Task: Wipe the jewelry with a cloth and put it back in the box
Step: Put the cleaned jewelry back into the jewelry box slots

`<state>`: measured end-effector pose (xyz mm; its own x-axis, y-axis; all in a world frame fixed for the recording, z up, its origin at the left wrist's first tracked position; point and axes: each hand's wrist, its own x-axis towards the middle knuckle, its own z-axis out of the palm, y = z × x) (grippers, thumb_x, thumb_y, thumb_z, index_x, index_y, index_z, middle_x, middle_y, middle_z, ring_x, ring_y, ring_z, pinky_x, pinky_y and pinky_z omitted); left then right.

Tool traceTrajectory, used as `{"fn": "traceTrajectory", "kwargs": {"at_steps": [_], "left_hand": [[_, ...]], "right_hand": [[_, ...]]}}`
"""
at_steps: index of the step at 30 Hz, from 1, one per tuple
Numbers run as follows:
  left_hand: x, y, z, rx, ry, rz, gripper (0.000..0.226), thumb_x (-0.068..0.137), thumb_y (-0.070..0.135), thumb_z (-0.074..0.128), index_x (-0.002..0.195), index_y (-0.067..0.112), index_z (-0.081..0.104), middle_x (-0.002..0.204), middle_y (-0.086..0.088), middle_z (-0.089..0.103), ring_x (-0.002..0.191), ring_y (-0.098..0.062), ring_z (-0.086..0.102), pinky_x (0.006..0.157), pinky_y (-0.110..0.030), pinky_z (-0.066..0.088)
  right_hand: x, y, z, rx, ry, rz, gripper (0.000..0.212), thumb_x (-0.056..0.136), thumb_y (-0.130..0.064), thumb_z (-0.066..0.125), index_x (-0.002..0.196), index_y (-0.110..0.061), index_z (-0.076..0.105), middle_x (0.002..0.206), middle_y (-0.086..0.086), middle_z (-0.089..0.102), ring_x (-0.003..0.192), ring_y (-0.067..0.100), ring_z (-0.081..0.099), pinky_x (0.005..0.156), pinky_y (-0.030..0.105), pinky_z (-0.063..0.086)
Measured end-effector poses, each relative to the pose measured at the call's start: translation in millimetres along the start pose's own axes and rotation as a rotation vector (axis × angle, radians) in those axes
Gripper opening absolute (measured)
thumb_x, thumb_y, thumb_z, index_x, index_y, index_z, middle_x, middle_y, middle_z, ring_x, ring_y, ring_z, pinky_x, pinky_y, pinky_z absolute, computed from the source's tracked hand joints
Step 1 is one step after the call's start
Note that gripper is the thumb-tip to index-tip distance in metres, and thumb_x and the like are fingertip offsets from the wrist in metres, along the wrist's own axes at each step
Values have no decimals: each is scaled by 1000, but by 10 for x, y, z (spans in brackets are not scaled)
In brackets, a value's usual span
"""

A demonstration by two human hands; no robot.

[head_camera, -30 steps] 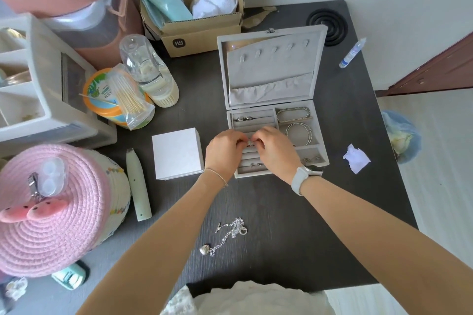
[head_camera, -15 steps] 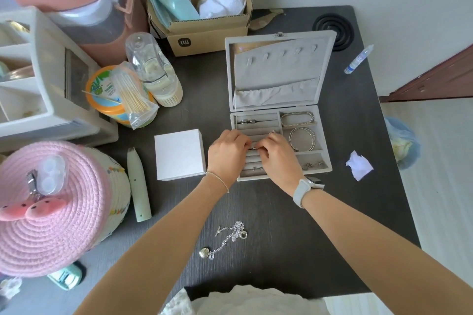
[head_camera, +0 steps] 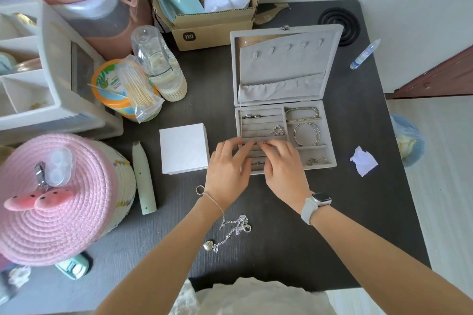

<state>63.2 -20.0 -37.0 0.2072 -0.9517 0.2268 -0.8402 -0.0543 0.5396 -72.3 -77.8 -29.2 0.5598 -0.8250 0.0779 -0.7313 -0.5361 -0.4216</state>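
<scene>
Jewelry lies in two places: most of it sits in the open grey jewelry box at the middle of the dark table, and a silver chain necklace with a heart pendant lies loose on the tabletop near my left forearm, well short of the box. My left hand and right hand meet over the box's front ring rows, fingers bent, with fingertips almost touching each other at a small piece of metal between them — whether I am pinching it or only pressing at the slot I cannot tell, as it is too small. My right wrist wears a white watch; a thin bracelet circles my left.

Inside the box, two rings stand in the back row of the ring section, and a sparkly ring sits two rows nearer to me. In the right-hand compartments an oval bangle lies at the back, a round bangle in the middle, and small earrings in the front one. The lid stands open behind, its gathered pocket facing me.

A white wiping cloth lies crumpled on the table to the right of the box, apart from it. Just left of my left hand sits a small white box, and further left a pale green pen-like tool — beside a pink woven basket. A cardboard box stands behind the jewelry box.
</scene>
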Motion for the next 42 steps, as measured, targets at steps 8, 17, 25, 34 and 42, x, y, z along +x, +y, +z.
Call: {"fn": "traceTrajectory", "kwargs": {"at_steps": [8,17,25,34,42], "left_hand": [[-735,22,-510,-93,130,-171,19,86,13,51,92,9,68,83,-3,67,75,-15,60,69,-23,49],[-1205,-403,-518,278,-124,-489,36,80,22,53,112,8,62,115,-17,59,101,-40,56,76,-48,49],[-1192,-393,-533,295,-161,-536,42,72,10,72,113,8,61,117,-17,58,107,-39,54,80,-51,47],[-1069,-458,-515,107,-49,-498,19,73,1,72,92,2,67,90,-16,62,84,-33,57,67,-42,54],[-883,-318,-582,-243,21,-713,9,77,4,70,84,7,66,75,1,65,65,-1,59,66,-2,45]], "right_hand": [[-444,-353,47,287,-2,-137,28,84,-9,41,107,-13,56,99,5,59,79,15,52,67,22,43],[-266,-927,495,129,-288,2,16,76,-21,70,85,-9,65,78,8,64,72,29,60,55,35,49],[-149,-1152,521,120,-414,-20,19,88,-7,46,103,-4,58,107,14,57,101,33,51,77,40,40],[-169,-1011,477,280,-478,9,26,92,-14,45,116,-8,55,117,9,55,107,24,49,85,36,44],[-72,-945,373,533,-499,182,17,89,-12,52,97,-5,65,101,13,63,93,25,58,83,30,43]]}}
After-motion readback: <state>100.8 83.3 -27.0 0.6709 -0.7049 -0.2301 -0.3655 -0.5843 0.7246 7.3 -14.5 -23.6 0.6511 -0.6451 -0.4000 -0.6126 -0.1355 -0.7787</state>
